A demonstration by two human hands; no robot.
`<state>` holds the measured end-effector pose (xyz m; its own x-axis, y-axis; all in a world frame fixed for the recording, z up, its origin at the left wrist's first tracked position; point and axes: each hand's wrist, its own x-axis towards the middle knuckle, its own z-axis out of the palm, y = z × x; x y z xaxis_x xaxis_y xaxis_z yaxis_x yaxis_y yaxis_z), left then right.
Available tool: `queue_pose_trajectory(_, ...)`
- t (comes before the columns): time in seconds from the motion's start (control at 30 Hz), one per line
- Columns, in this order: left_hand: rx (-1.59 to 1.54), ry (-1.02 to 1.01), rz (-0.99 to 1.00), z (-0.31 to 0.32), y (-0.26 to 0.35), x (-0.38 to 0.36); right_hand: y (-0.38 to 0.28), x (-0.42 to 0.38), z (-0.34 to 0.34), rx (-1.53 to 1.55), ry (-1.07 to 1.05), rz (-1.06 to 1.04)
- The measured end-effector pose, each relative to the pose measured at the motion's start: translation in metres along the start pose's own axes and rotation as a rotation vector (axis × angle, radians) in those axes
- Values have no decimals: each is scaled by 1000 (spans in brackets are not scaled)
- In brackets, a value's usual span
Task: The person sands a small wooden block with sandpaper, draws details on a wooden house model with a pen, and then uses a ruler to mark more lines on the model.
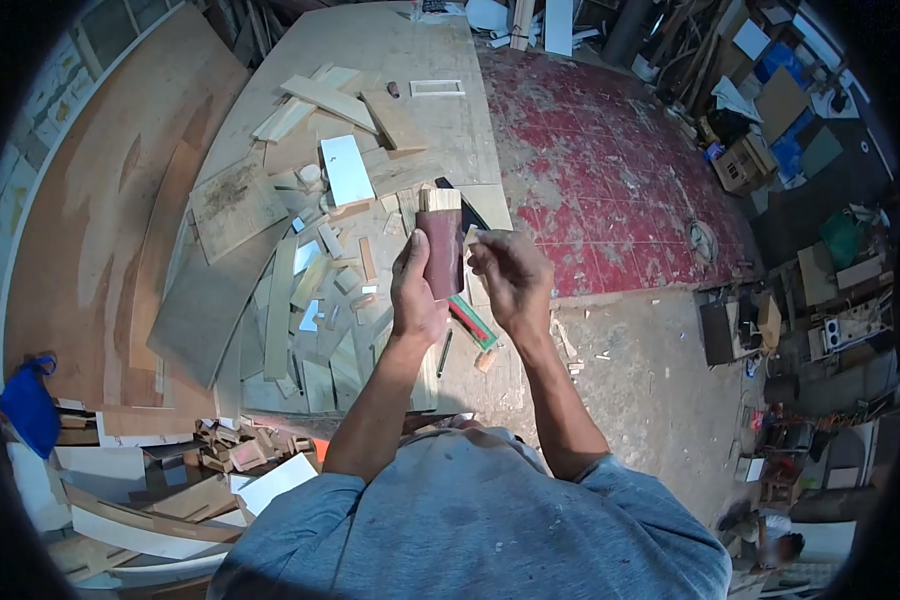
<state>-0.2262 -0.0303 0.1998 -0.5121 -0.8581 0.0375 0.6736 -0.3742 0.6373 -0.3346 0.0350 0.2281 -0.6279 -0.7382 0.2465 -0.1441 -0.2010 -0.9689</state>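
My left hand point(417, 285) is wrapped round a wooden block with a dark red sheet, seemingly sandpaper point(440, 252), around it. The block's pale wood end point(440, 200) sticks out at the top. Just right of the block is my right hand point(511, 272), its fingers bent and drawn together near the block's edge; whether anything small is between them is hidden. A green and red strip point(472, 322) lies on the table below the hands, beside a dark pencil-like stick point(444, 354).
The worktable point(400, 35) bears scattered wood offcuts, a white panel point(346, 171) and a small white frame point(437, 88). Large plywood sheets point(90, 200) lean at the left. A cardboard box point(744, 163) stands on the floor at right. Another person point(775, 548) is at the lower right.
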Motion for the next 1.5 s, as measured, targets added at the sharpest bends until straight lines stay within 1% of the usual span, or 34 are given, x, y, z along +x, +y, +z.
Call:
queue_pose_trajectory(0.07, -42, 35, 23, 6, -1, 0, 0, 2, -2, -413, -46, -624)
queue_pose_trajectory(0.1, -69, -1, 7, 6, 1, -2, -7, -3, -1, -330, -115, -503)
queue_pose_trajectory(0.13, -74, 1, 16, 8, 2, -2, -8, -5, 0, -331, -123, -509)
queue_pose_trajectory(0.23, -61, 12, 27, 10, 3, -3, -10, -11, 8, -65, -49, -290)
queue_pose_trajectory(0.27, -53, 1, 43, 10, 3, -3, -13, -11, 11, -67, -50, -291)
queue_pose_trajectory(0.33, -43, -10, 59, 12, 3, -4, -20, -13, 16, 164, 33, -40)
queue_pose_trajectory(0.37, -10, -22, 96, 13, 3, -5, -18, -13, 16, 164, 32, -40)
queue_pose_trajectory(0.43, 21, -36, 136, 16, 2, -7, -16, -11, 16, 261, -37, 56)
queue_pose_trajectory(0.47, 81, -9, 174, 17, 1, -7, -17, -12, 16, 261, -38, 55)
queue_pose_trajectory(0.53, 139, 18, 215, 16, 0, -6, -22, -13, 20, 72, -12, 34)
queue_pose_trajectory(0.6, 142, -13, 224, 12, 1, -1, -12, -23, 23, -192, 48, -97)
queue_pose_trajectory(0.63, 192, 2, 253, 13, 2, 1, -10, -33, 28, -98, 99, -53)
queue_pose_trajectory(0.67, 192, 0, 253, 17, -3, 0, -10, -29, 27, -97, 100, -55)
queue_pose_trajectory(0.73, 277, 131, 386, 34, -13, -9, -19, -13, 27, -190, 197, -236)
queue_pose_trajectory(0.77, 226, 152, 360, 35, -16, -11, -11, -4, 31, -188, 220, -329)
queue_pose_trajectory(0.8, 286, 127, 334, 28, -11, -10, -18, -12, 33, -221, 210, -300)
queue_pose_trajectory(0.87, 218, 41, 240, 9, -5, 0, -2, -35, 28, -269, 146, -266)
queue_pose_trajectory(0.9, 266, 71, 262, 13, -5, -2, 7, -38, 28, -203, 158, -196)
queue_pose_trajectory(0.93, 244, 64, 292, 27, -4, -8, -1, -30, 30, -204, 156, -188)
queue_pose_trajectory(1.0, 249, 103, 386, 31, -17, -12, -14, -8, 33, -40, 202, -138)
queue_pose_trajectory(1.03, 202, 103, 361, 34, -11, -12, -11, -11, 35, -136, 208, -185)
queue_pose_trajectory(1.07, 244, 110, 309, 18, -11, -8, -17, -24, 31, -244, 148, -106)
queue_pose_trajectory(1.13, 311, 65, 353, 15, -1, -1, -11, -40, 40, 40, 137, -50)
queue_pose_trajectory(1.17, 313, 81, 339, 17, -3, -4, -9, -34, 31, -133, 127, -57)
queue_pose_trajectory(1.2, 323, 91, 312, 20, -7, -10, -15, -21, 30, -162, 164, -123)
queue_pose_trajectory(1.23, 354, 111, 457, 26, -16, -9, -20, -14, 33, -116, 161, -104)
queue_pose_trajectory(1.27, 354, 107, 460, 20, -15, -10, -24, -9, 37, -68, 153, -93)
queue_pose_trajectory(1.33, 262, 68, 317, 6, -5, -3, -8, -34, 38, -177, 128, -102)
queue_pose_trajectory(1.37, 328, 92, 300, 9, 5, -4, 8, -41, 41, 15, 111, -86)
queue_pose_trajectory(1.4, 325, 100, 301, 15, 1, -5, -2, -33, 40, 11, 103, -82)
queue_pose_trajectory(1.47, 187, 119, 380, 27, -12, -12, -29, -9, 39, -120, 145, -139)
queue_pose_trajectory(1.5, 136, 138, 366, 28, -11, -15, -20, -7, 44, -1, 132, -94)
